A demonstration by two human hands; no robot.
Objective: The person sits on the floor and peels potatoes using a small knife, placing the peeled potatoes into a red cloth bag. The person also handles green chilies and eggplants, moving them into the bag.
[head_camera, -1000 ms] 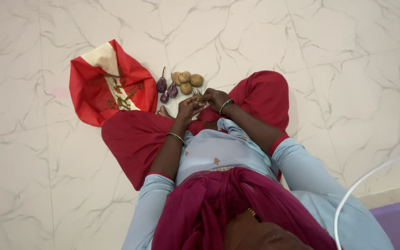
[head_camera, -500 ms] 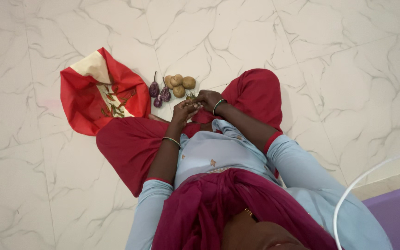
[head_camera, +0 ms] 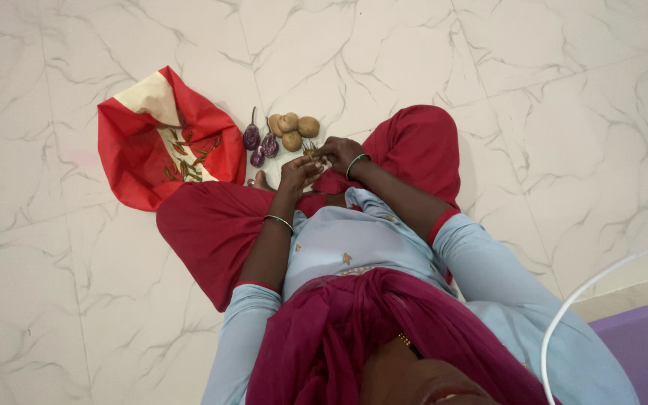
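I sit cross-legged on the floor in red trousers (head_camera: 211, 225). My left hand (head_camera: 298, 172) and my right hand (head_camera: 339, 152) meet just above my knees. Both pinch a small greenish bunch (head_camera: 313, 152) between the fingertips; it is too small to tell what it is. Just beyond the hands lie several brown potatoes (head_camera: 294, 131) and three small purple aubergines (head_camera: 260, 142), all resting on the floor. The hands touch none of them.
A red and cream cloth bag (head_camera: 144, 150) lies spread open at the left, with green chillies (head_camera: 189, 157) on it. White marble floor (head_camera: 526, 90) is all around. A white tube (head_camera: 586, 296) curves past a purple mat (head_camera: 639, 345) at the lower right.
Both hands stay together on the small greenish bunch, with only slight finger movement. The view has shifted a little; the vegetables and the bag have not moved.
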